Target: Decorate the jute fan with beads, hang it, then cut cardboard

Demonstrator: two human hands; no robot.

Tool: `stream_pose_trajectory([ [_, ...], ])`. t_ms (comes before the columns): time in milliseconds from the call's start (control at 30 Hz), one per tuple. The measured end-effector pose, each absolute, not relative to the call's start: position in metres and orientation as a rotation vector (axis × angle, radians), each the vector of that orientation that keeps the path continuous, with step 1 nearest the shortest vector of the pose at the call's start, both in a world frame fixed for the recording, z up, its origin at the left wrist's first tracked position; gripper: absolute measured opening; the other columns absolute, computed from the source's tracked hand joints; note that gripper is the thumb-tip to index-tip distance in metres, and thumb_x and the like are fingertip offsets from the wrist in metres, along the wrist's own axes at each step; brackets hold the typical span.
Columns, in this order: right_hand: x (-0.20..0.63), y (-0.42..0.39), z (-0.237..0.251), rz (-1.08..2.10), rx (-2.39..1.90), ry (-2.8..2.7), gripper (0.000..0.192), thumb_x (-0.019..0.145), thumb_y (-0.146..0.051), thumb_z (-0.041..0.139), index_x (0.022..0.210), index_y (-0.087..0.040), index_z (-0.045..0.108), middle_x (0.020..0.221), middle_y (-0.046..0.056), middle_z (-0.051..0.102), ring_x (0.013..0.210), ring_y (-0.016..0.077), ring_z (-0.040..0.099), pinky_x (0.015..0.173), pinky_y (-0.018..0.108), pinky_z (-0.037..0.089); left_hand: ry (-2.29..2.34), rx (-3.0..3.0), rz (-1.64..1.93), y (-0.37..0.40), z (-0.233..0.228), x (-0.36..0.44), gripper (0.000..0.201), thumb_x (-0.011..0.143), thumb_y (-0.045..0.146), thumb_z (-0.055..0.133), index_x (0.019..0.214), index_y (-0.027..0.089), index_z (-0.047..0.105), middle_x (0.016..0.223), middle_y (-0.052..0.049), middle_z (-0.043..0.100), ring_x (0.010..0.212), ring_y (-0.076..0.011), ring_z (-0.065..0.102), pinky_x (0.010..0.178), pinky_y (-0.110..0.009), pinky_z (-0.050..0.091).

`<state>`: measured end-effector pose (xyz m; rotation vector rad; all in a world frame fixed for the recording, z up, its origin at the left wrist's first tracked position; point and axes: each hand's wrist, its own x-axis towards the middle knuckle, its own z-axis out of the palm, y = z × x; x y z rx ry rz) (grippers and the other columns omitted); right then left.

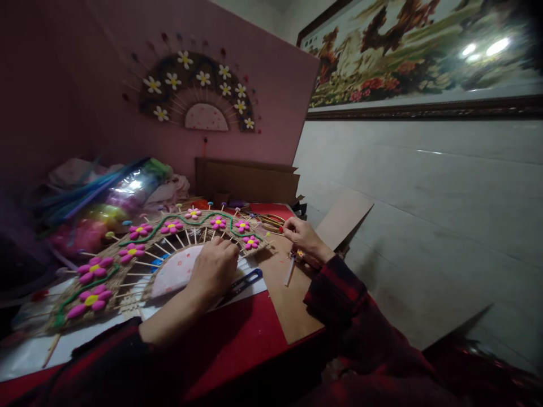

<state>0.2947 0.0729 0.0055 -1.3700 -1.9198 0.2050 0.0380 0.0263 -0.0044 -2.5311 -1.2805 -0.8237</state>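
Note:
A fan-shaped craft piece [171,227] lies across the table, with pink clay flowers, a wavy green strip, thin sticks and a spotted half-round centre [176,272]. My left hand [215,263] is closed over the right side of that centre, its fingers curled down onto the fan and the fingertips hidden. Beyond the fan's right end, my right hand [304,236] is raised with thumb and fingers pinched together. A small red bit [280,229] shows at its fingertips, but what it holds is too small to make out.
A dark-blue cutter [248,280] lies beside my left hand. Gold-handled scissors [271,219] lie behind my right hand, and cardboard [292,308] below it. Bagged materials [123,198] are piled at left. A similar fan with white flowers [203,78] is on the pink board behind.

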Motion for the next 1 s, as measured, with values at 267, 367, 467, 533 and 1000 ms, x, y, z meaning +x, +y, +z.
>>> stream_pose_trajectory([
  [267,0.297,0.073,-0.013,0.199,-1.311,-1.979,0.009,0.070,-0.011,0.050,0.067,-0.019,0.050,0.073,0.001,0.051,0.064,0.0139,0.046,0.061,0.027,0.035,-1.053,-2.360,-0.683,0.033,-0.023,0.049,0.017,0.081,0.010,0.050,0.071,0.015,0.062,0.075,-0.011,0.063,0.078,-0.0273,0.051,0.067,-0.040,0.037],
  [367,0.296,0.071,-0.012,0.227,-1.280,-1.985,0.009,0.072,-0.012,0.050,0.067,-0.019,0.050,0.073,0.001,0.050,0.064,0.0140,0.046,0.060,0.027,0.035,-1.023,-2.344,-0.735,0.034,-0.025,0.047,0.017,0.080,0.009,0.051,0.070,0.016,0.062,0.074,-0.011,0.062,0.077,-0.0269,0.050,0.067,-0.039,0.035],
  [467,0.296,0.067,-0.008,0.262,-1.231,-1.996,0.009,0.074,-0.013,0.048,0.067,-0.019,0.050,0.074,0.001,0.052,0.067,0.0142,0.047,0.061,0.026,0.035,-1.041,-2.313,-0.737,0.032,-0.024,0.046,0.014,0.080,0.010,0.053,0.071,0.016,0.061,0.075,-0.010,0.062,0.080,-0.0267,0.049,0.069,-0.039,0.035],
  [533,0.296,0.064,-0.006,0.321,-1.181,-1.978,0.009,0.076,-0.014,0.047,0.069,-0.019,0.050,0.076,0.001,0.053,0.070,0.0145,0.048,0.063,0.026,0.036,-1.060,-2.306,-0.731,0.029,-0.022,0.045,0.013,0.080,0.011,0.054,0.070,0.016,0.061,0.075,-0.009,0.062,0.080,-0.0265,0.049,0.070,-0.039,0.036],
  [1000,0.297,0.058,-0.006,0.496,-1.182,-1.866,0.009,0.077,-0.022,0.051,0.069,-0.018,0.054,0.075,0.001,0.052,0.067,0.0142,0.046,0.061,0.027,0.035,-1.088,-2.326,-0.782,0.020,-0.018,0.042,0.011,0.080,0.013,0.056,0.073,0.017,0.063,0.076,-0.008,0.062,0.081,-0.0259,0.047,0.071,-0.039,0.037],
])
